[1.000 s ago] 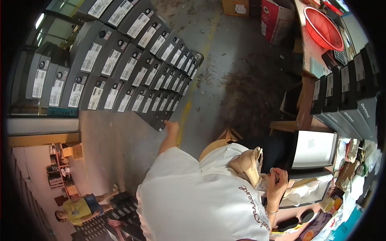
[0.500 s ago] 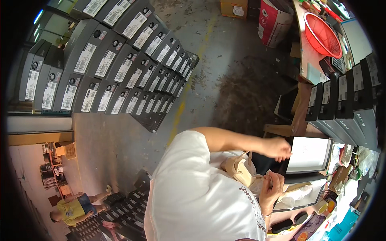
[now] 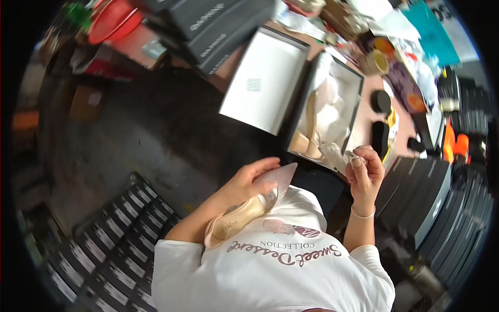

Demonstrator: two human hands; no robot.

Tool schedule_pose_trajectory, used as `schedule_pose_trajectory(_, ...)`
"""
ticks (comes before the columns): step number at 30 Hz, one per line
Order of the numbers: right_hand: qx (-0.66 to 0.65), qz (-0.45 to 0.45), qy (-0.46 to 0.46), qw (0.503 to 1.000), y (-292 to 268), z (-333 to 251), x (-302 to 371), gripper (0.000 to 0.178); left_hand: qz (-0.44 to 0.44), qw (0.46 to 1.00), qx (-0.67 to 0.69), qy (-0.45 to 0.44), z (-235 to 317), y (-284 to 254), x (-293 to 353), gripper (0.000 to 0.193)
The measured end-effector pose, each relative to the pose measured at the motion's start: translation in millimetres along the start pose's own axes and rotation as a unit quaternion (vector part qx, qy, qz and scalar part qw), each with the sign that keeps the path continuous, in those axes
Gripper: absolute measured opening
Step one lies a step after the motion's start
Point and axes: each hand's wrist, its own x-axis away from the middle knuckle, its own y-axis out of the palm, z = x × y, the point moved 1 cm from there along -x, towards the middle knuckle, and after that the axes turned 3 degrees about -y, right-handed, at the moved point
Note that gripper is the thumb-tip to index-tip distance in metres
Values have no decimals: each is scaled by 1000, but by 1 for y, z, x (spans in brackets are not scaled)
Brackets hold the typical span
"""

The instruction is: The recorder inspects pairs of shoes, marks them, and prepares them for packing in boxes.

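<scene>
My left hand [image 3: 249,179] is at the front of a pale pointed-toe shoe [image 3: 235,222], thumb across its upper and fingers on the far side. The shoe lies along my left forearm against my shirt, its glittery toe aimed up and right and its beige insole showing. To the right, my raised right hand [image 3: 365,171] pinches a small crumpled piece of white paper [image 3: 353,157] between thumb and fingers. Just beyond it is an open shoe box [image 3: 358,96] holding white tissue [image 3: 330,112] and another beige shoe [image 3: 311,127].
A white-lined box lid [image 3: 265,78] lies left of the shoe box. Closed dark boxes [image 3: 208,31] are stacked behind it. On the table sit black round pads [image 3: 381,101] and a tape roll [image 3: 375,62]. More dark boxes stand lower left [image 3: 112,244] and right [image 3: 416,192].
My view has swung right toward the table. My left hand has come back from the box lid to the shoe. The right hand has moved away from the shoe, pinching the paper.
</scene>
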Motion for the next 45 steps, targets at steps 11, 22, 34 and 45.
schedule_pose_trajectory(11,205,-124,-22,971,25,26,84,24,-169,952,-257,9,22,16,-33,74)
schedule_pose_trajectory(22,323,-233,-127,908,38,21,70,33,-148,954,-260,-13,20,22,-32,74)
schedule_pose_trajectory(34,304,-207,-122,922,42,14,75,23,-167,948,-271,9,21,24,-28,74)
schedule_pose_trajectory(45,293,-218,-145,919,37,14,78,26,-179,945,-273,15,22,27,-29,72)
